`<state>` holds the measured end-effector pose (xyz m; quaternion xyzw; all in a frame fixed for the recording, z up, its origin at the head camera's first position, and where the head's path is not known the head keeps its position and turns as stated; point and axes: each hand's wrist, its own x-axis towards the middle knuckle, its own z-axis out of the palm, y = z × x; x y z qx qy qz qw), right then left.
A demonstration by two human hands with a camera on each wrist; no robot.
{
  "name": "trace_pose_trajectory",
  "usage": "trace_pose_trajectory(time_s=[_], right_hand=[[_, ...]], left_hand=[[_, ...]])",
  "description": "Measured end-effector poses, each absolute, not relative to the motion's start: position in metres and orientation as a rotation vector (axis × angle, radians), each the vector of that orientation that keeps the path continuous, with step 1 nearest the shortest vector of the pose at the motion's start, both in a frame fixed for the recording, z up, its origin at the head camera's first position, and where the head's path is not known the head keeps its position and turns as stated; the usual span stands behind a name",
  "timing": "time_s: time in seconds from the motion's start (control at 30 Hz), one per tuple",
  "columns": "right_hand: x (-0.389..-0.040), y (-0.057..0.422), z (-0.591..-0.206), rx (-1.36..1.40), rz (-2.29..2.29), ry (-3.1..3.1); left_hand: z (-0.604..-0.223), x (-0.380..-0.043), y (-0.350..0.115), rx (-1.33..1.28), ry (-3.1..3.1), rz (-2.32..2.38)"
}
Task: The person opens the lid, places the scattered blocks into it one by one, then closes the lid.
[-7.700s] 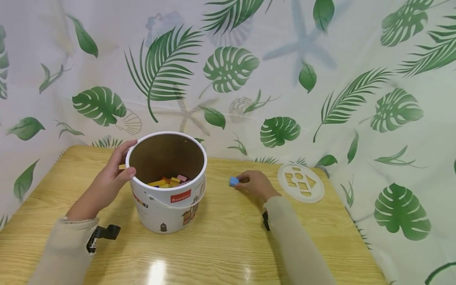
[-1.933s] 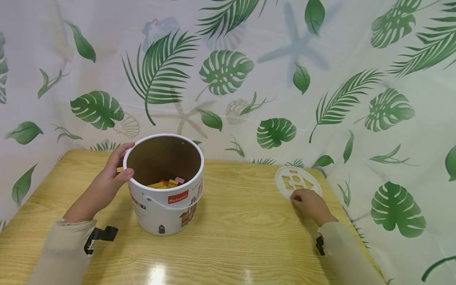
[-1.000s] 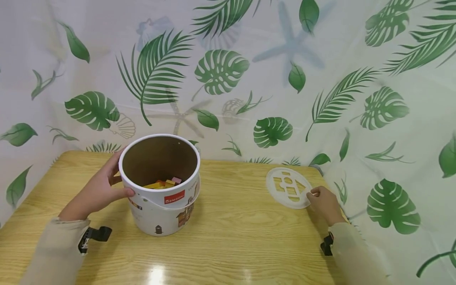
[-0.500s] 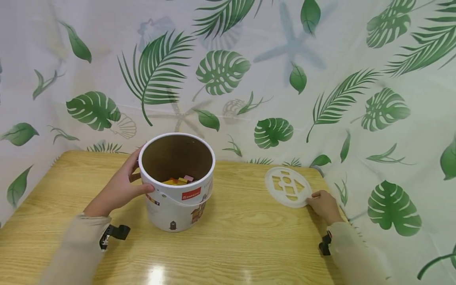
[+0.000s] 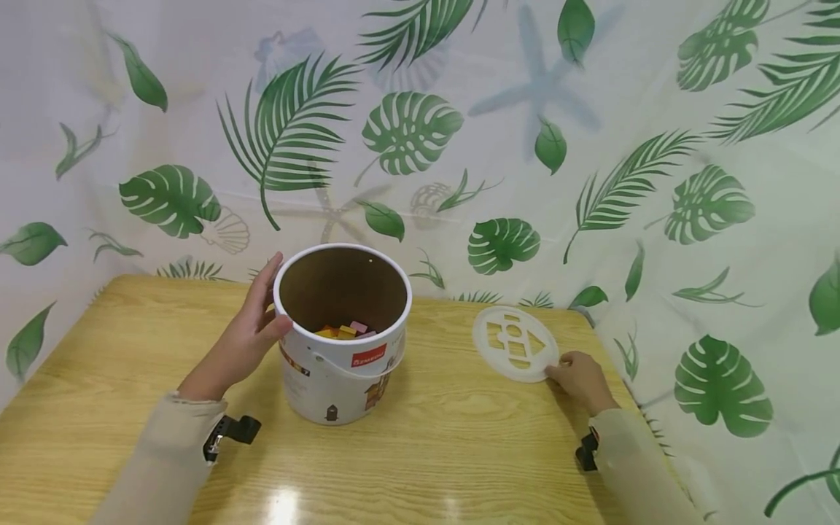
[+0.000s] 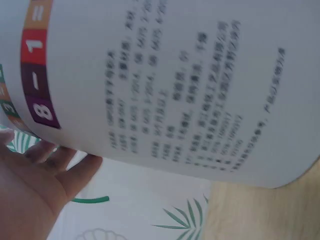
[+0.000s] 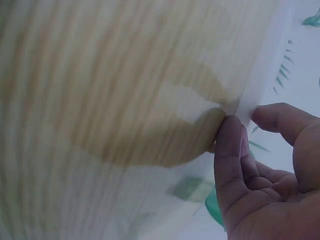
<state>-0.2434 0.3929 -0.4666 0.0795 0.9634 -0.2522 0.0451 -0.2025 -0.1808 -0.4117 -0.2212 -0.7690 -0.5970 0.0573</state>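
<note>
In the head view a white bucket (image 5: 328,386) with a wire handle stands upright on the table, with several coloured blocks (image 5: 345,332) inside. My left hand (image 5: 244,341) rests against its left side, the thumb near the front of the rim and the fingers spread along the wall. The left wrist view has those fingers (image 6: 82,172) touching the printed wall. To the right, my right hand (image 5: 582,379) pinches the near right edge of a flat white round lid (image 5: 480,344) with cut-out shapes. Thumb and forefinger (image 7: 229,137) meet at that edge in the right wrist view.
The wooden table (image 5: 446,452) runs back to a white cloth (image 5: 420,189) printed with green leaves. Table surface lies between the bucket and the lid. A black strap mount (image 5: 239,429) sticks out from the left wrist.
Under my left hand the bucket has slid to the right. The right hand, which held a blue block earlier, has gone to the lid and shifted it left; the blue block is out of sight.
</note>
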Motion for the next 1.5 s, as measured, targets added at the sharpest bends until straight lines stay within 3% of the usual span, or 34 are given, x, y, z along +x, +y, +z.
trace_pose_trajectory(time_s=[0.7, 1.23, 1.5], right_hand=[[-0.248, 0.384, -0.466, 0.397, -0.986, 2.871], [-0.246, 0.385, -0.455, 0.307, -2.018, 2.035], [-0.245, 0.367, -0.448, 0.104, -2.11, 2.243]], left_hand=[[-0.403, -0.198, -0.175, -0.64, -2.398, -1.724], [-0.405, -0.197, -0.176, -0.628, -2.403, -1.733], [-0.405, -0.197, -0.179, -0.635, -2.396, -1.736]])
